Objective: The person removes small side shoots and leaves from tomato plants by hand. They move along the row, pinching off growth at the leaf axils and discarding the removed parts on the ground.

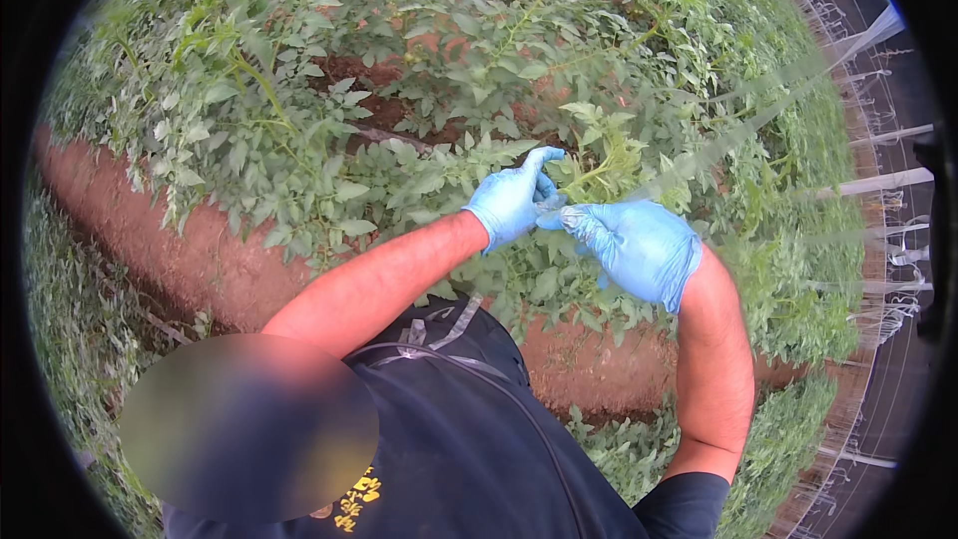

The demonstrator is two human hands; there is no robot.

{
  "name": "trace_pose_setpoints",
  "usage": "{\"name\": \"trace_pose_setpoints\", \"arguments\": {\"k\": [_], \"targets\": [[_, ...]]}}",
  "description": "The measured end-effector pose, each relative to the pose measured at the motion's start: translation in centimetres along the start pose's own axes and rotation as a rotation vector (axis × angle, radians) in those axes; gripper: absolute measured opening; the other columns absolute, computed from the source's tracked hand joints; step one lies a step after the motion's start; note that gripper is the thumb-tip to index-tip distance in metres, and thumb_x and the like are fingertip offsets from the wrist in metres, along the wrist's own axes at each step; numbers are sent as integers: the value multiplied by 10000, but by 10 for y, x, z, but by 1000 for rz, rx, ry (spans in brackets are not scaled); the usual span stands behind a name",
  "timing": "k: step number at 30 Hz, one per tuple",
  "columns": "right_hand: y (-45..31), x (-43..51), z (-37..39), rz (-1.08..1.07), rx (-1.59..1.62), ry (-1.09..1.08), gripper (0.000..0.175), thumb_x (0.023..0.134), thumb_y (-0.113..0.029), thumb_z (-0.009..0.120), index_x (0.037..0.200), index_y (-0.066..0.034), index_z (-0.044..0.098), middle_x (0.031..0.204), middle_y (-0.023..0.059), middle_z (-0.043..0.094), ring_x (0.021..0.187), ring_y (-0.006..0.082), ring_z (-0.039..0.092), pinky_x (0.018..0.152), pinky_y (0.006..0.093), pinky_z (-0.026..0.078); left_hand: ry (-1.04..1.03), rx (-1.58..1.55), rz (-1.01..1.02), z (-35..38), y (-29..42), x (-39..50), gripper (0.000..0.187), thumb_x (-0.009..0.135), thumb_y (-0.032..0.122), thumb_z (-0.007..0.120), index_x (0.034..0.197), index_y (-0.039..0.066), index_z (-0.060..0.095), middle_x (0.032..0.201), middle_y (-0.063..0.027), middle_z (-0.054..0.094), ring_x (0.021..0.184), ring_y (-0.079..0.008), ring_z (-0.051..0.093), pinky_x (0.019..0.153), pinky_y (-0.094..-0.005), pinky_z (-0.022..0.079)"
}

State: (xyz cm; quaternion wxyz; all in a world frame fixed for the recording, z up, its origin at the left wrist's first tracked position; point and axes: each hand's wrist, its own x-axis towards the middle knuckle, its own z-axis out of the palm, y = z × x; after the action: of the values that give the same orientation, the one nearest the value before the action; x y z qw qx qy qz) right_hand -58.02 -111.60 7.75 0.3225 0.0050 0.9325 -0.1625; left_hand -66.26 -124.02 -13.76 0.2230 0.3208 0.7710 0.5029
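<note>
My left hand (516, 198), in a blue disposable glove, is at the base of a pale green tomato shoot (602, 165). Its index finger points outward, while the other fingers curl beside the stem. My right hand (640, 247), gloved likewise, has its thumb and fingers drawn together, tips meeting those of my left hand. Whatever lies between the fingertips is hidden. A translucent plastic strip (756, 120) slants down from the upper right and reaches the back of my right hand, where I lose sight of it. Tomato foliage (441, 172) surrounds both hands.
Bare reddish soil (599, 367) forms a path between the plant rows. More hanging strips (887, 183) and thin wires line the right side. Another plant row (636, 449) grows behind me. A cable (524, 404) crosses my dark shirt, and a dark bag or pouch (479, 337) sits at my waist.
</note>
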Motion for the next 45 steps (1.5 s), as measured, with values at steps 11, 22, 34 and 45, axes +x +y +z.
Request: {"name": "trace_pose_setpoints", "arguments": {"k": [11,22,34,45], "targets": [[13,12,21,85,-621,511,412,1075,-362,466,1272,-200,790,1503,158,620,1481,380,457,1244,683,187,-53,-158,128,-32,-33,3,541,1000,214,707,1465,67,472,1162,-160,722,1038,-288,706,925,-420,557],[7,46,37,21,-618,1030,282,888,-356,640,1032,-188,814,1735,140,348,1632,408,201,1280,664,94,70,-829,-162,-41,-43,-19,517,1170,488,374,1299,71,652,1200,-57,733,964,-131,659,827,-294,513],[19,67,21,-170,18,1206,905,866,-136,803,1669,-138,384,1410,166,679,1262,289,667,1062,338,502,-227,-1399,221,-22,-79,-46,455,1110,389,582,1450,86,571,1396,-86,602,1223,-242,627,978,-395,530],[-30,15,-46,-234,822,534,279,1039,-322,738,990,-51,783,919,4,785,685,45,564,659,244,475,-128,-1192,67,-1,-40,-38,274,1059,264,697,1253,78,645,1139,-16,694,1020,-113,656,822,-300,541]]}}
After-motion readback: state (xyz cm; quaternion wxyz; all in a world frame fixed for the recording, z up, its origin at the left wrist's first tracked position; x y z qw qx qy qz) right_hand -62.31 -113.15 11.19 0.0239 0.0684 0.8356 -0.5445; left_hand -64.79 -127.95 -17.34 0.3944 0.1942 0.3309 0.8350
